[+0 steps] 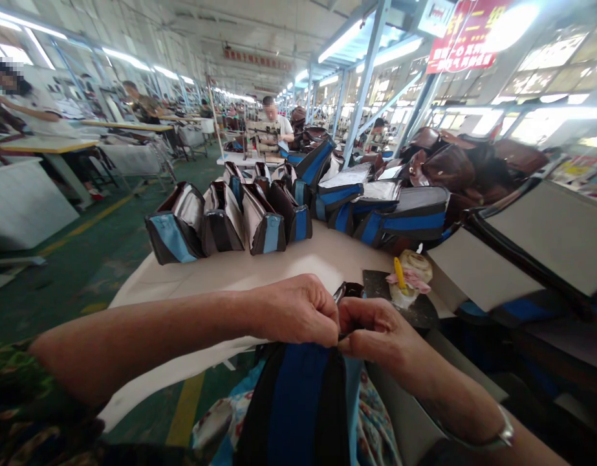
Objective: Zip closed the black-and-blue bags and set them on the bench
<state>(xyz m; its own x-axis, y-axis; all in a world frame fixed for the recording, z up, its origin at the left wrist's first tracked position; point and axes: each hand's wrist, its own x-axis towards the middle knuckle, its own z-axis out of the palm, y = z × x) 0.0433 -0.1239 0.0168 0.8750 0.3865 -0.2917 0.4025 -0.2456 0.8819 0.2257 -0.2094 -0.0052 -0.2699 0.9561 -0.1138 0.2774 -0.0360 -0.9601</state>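
Observation:
Straight below me a bag piece (298, 401), black with a wide blue stripe, stands at my lap against the table edge. My left hand (303, 310) is closed at its upper edge, fingers pinched together. Facing it, my right hand (376, 327) pinches the same edge with thumb and forefinger, the two hands nearly touching. A bracelet circles the right wrist. Dark glossy material shows just behind the fingers. The exact spot under the fingertips is hidden.
On the pale table (196, 285) stands a row of bag pieces (264, 217). Further pieces with blue bands (409, 210) are stacked to the right. A glue pot (405, 291) with a yellow-handled brush (400, 275) sits on a dark board. Co-workers (273, 123) sit beyond.

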